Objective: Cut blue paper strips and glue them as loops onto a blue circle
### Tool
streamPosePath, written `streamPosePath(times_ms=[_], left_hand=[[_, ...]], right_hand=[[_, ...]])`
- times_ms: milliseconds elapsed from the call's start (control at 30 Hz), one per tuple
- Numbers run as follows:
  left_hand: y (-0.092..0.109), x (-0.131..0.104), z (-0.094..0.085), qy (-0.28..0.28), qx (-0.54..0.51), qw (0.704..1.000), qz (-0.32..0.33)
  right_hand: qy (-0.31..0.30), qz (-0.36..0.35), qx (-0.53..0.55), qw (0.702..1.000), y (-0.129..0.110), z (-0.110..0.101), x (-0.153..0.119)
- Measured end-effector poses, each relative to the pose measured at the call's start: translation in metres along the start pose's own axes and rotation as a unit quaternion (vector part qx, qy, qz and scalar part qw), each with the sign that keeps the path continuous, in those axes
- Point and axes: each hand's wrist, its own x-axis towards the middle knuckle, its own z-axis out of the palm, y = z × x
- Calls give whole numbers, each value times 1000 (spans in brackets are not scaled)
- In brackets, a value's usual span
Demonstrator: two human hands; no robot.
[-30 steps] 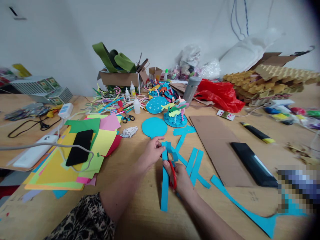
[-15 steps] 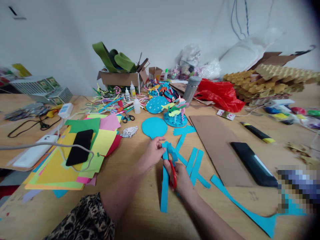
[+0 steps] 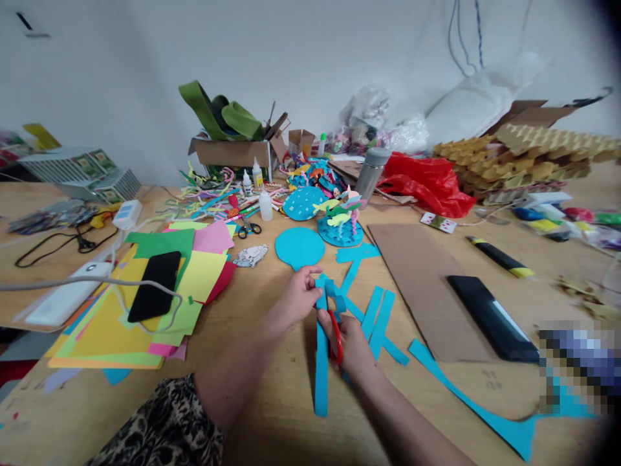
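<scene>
From the head camera I see the left hand (image 3: 298,298) pinching the top of a blue strip (image 3: 321,382), which runs down in front of me above the table (image 3: 272,414). The right hand (image 3: 358,349), near it, grips red scissors (image 3: 337,346) beside the strip; I can't tell how the blades stand. A blue disc (image 3: 299,246) lies just beyond.
</scene>
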Motion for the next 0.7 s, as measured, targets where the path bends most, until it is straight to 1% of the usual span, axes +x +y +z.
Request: streamPosePath(times_ms=[133, 267, 433, 533, 700], left_hand=[[2, 0, 0, 2, 5, 1000, -4], [7, -1, 0, 23, 7, 1000, -13], [11, -2, 0, 23, 22, 999, -5], [12, -3, 0, 18, 22, 1000, -6], [12, -4, 1, 15, 17, 1000, -3]], right_hand=[[-9, 6, 24, 1000, -4, -1, -2], [-26, 27, 47, 998, -7, 0, -4], [5, 4, 15, 1000, 2, 1, -2], [7, -4, 6, 1000, 5, 1, 0], [10, -13, 3, 1000, 3, 0, -1]])
